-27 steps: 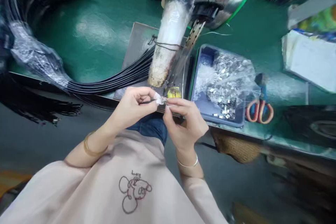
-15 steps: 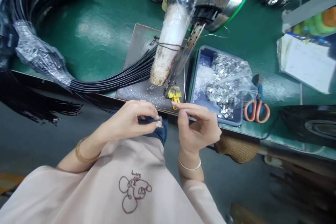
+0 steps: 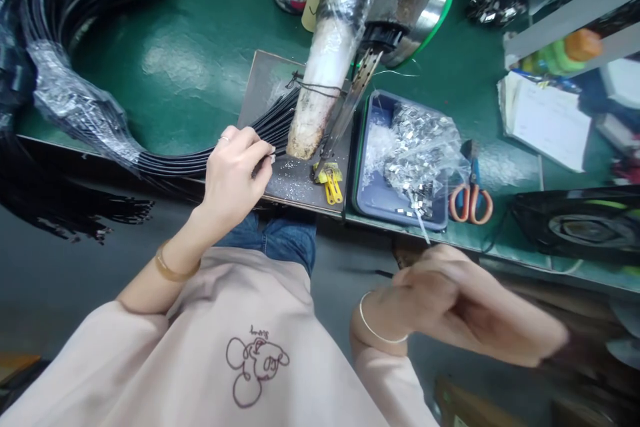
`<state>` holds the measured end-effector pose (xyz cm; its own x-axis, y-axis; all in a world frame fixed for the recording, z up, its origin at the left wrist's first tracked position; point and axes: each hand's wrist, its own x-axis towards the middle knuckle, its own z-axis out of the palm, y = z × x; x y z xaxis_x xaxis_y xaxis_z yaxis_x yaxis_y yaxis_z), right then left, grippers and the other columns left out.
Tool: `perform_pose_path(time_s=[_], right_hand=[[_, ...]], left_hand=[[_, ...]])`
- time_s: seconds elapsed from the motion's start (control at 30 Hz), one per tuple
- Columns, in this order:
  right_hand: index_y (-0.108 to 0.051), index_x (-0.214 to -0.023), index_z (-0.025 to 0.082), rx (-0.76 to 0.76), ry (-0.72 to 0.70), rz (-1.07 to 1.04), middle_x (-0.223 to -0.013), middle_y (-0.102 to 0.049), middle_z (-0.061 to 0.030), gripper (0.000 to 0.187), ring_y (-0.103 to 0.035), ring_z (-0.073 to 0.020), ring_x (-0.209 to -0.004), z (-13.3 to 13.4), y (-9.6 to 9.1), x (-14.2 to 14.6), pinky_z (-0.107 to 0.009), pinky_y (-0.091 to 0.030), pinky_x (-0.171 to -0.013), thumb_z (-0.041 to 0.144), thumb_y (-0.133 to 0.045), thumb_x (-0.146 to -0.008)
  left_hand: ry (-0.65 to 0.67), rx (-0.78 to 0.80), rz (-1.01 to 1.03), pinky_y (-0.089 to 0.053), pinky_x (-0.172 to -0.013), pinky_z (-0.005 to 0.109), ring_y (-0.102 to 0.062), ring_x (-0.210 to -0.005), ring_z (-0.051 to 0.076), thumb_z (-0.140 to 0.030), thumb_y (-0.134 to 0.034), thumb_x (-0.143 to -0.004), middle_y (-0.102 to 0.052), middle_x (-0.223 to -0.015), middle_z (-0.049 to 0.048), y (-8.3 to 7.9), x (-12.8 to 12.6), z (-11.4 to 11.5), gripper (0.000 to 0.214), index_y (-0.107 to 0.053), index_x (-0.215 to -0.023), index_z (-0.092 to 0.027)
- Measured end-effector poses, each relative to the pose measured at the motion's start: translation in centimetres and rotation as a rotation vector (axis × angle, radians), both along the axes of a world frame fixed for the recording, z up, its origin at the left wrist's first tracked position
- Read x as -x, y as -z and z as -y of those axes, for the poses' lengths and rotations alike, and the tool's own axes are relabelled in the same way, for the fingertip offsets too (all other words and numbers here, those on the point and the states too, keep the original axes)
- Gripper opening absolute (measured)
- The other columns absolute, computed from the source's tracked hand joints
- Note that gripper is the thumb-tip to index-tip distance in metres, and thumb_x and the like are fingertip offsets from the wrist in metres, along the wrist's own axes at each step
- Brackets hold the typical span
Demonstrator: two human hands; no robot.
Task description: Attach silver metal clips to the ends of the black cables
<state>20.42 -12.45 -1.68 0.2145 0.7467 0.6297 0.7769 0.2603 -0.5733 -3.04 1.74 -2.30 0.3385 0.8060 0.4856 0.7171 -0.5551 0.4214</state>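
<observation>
My left hand (image 3: pixel 239 163) is at the bundle of black cables (image 3: pixel 185 163), with thumb and fingertips pinched together on a black cable at its front side. The cables run from a plastic-wrapped section on the left to behind a white, scorched-tipped tube (image 3: pixel 317 87). My right hand (image 3: pixel 465 307) is off the table's front edge at lower right, smeared by motion, so its fingers cannot be read. A thin dark piece (image 3: pixel 383 273) shows just left of it. Yellow-handled blade tool (image 3: pixel 331 187) lies under a perforated metal nozzle (image 3: pixel 363 80) on the grey board (image 3: pixel 260 90).
A blue tray (image 3: pixel 367 197) holds a clear bag of small metal parts (image 3: pixel 425 147). Orange-handled scissors (image 3: pixel 471 203) lie right of it, near papers (image 3: pixel 550 120) and a black device (image 3: pixel 585 223). More black cables (image 3: pixel 75 207) hang over the table edge at left.
My left hand has moved up and left from beside the board onto the cable bundle. My right hand has swung away to the lower right, off the yellow tool's area.
</observation>
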Motion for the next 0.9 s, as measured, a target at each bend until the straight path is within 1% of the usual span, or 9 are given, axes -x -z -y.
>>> perform_pose_path(time_s=[0.1, 0.17, 0.23, 0.27, 0.33, 0.47, 0.6, 0.73, 0.9], right_hand=[[-0.064, -0.110, 0.030, -0.159, 0.266, -0.005, -0.060, -0.056, 0.0045, 0.016, -0.058, -0.0187, -0.047, -0.5, -1.9, -0.8, -0.034, -0.041, -0.047, 0.033, -0.064, -0.094], [-0.066, -0.101, 0.026, 0.086, 0.375, 0.041, -0.067, -0.065, 0.0002, 0.014, -0.066, -0.0222, -0.056, -1.7, -3.2, -1.8, -0.035, -0.047, -0.054, 0.036, -0.066, -0.092], [-0.062, -0.082, 0.026, 0.323, 0.373, 0.135, -0.069, -0.069, -0.0012, 0.018, -0.070, -0.0229, -0.062, -3.0, -3.9, -3.2, -0.037, -0.053, -0.066, 0.041, -0.066, -0.090], [-0.060, -0.076, 0.026, 0.389, 0.385, 0.184, -0.068, -0.068, -0.0012, 0.021, -0.068, -0.0230, -0.061, -3.6, -4.0, -4.0, -0.038, -0.052, -0.068, 0.043, -0.066, -0.087], [-0.056, -0.071, 0.026, 0.531, 0.427, 0.244, -0.065, -0.066, -0.0006, 0.021, -0.068, -0.0235, -0.064, -4.7, -3.7, -5.3, -0.041, -0.052, -0.080, 0.040, -0.064, -0.084], [-0.054, -0.067, 0.025, 0.631, 0.434, 0.296, -0.072, -0.070, -0.0016, 0.013, -0.064, -0.0199, -0.066, -6.0, -3.0, -6.2, -0.043, -0.045, -0.097, 0.026, -0.062, -0.077], [-0.052, -0.064, 0.024, 0.667, 0.302, 0.292, -0.083, -0.074, -0.0034, 0.016, -0.058, -0.0150, -0.062, -6.8, -3.1, -6.5, -0.033, -0.044, -0.080, 0.016, -0.063, -0.072], [-0.051, -0.054, 0.025, 0.694, 0.262, 0.315, -0.065, -0.062, 0.0022, 0.031, -0.050, -0.0131, -0.052, -7.4, -3.1, -7.8, -0.032, -0.037, -0.066, 0.010, -0.075, -0.066], [-0.053, -0.053, 0.027, 0.590, 0.223, 0.313, -0.059, -0.061, 0.0042, 0.036, -0.053, -0.0146, -0.053, -7.4, -2.7, -8.5, -0.032, -0.033, -0.063, 0.004, -0.080, -0.062]], left_hand=[[0.149, 0.079, 0.087, -0.050, -0.081, 0.036, -0.060, -0.084, 0.022, -0.011, -0.057, -0.091, -0.071, -0.084, 0.0046, -1.2, 1.1, 1.2, 0.014, -0.068, -0.086, -0.016], [0.276, 0.161, 0.123, -0.050, -0.077, 0.032, -0.060, -0.080, 0.020, -0.008, -0.058, -0.090, -0.072, -0.081, 0.0029, -1.9, 1.8, 1.8, 0.013, -0.068, -0.088, -0.016], [0.408, 0.225, 0.132, -0.050, -0.076, 0.030, -0.061, -0.079, 0.019, -0.010, -0.059, -0.093, -0.074, -0.081, 0.0025, -2.3, 2.1, 2.1, 0.013, -0.069, -0.087, -0.016], [0.416, 0.210, 0.126, -0.051, -0.078, 0.031, -0.061, -0.081, 0.019, -0.011, -0.058, -0.094, -0.074, -0.082, 0.0032, -2.3, 2.1, 2.1, 0.015, -0.070, -0.088, -0.016], [0.353, 0.146, 0.094, -0.050, -0.079, 0.033, -0.059, -0.081, 0.021, -0.011, -0.055, -0.096, -0.074, -0.084, 0.0052, -1.9, 1.9, 1.9, 0.018, -0.072, -0.091, -0.014], [0.301, 0.130, 0.064, -0.050, -0.079, 0.036, -0.060, -0.085, 0.023, -0.014, -0.053, -0.098, -0.073, -0.086, 0.0075, -0.3, 1.2, 1.1, 0.021, -0.074, -0.096, -0.014], [0.238, 0.083, 0.053, -0.050, -0.081, 0.039, -0.058, -0.086, 0.024, -0.013, -0.050, -0.099, -0.071, -0.089, 0.0087, 0.9, 1.1, 0.8, 0.026, -0.076, -0.098, -0.015], [0.142, -0.011, 0.057, -0.050, -0.081, 0.041, -0.057, -0.087, 0.025, -0.014, -0.046, -0.102, -0.069, -0.092, 0.0108, 1.2, 1.0, 0.5, 0.031, -0.077, -0.103, -0.015], [0.118, -0.001, 0.012, -0.052, -0.083, 0.043, -0.062, -0.092, 0.026, -0.016, -0.052, -0.100, -0.071, -0.097, 0.0111, 1.0, 1.1, 0.3, 0.027, -0.078, -0.108, -0.017]])
